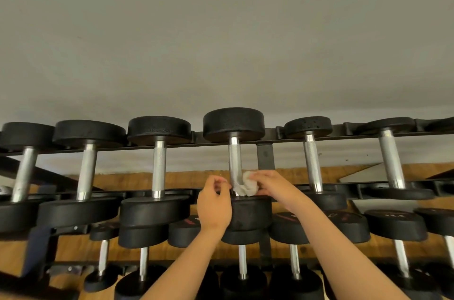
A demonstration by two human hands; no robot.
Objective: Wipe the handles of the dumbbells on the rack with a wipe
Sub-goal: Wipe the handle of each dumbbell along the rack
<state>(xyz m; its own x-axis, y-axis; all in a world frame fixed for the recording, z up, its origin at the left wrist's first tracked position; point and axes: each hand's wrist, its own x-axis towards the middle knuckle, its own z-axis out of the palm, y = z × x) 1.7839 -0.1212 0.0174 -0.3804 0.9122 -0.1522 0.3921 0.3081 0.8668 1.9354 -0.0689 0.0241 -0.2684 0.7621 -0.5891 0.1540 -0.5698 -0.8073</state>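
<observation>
Here wipe (246, 188) between left hand (214, 204), right hand (273, 188).

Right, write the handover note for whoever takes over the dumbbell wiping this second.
Right hand: grips the white wipe, looped round the low end of the fourth top-row handle from the left.
Left hand: fingers curled beside that handle; unclear whether it pinches the wipe's other end.
Done: cannot tell which handles are already wiped.
Left: run the wipe up this handle, then the rest of the rack.
</observation>
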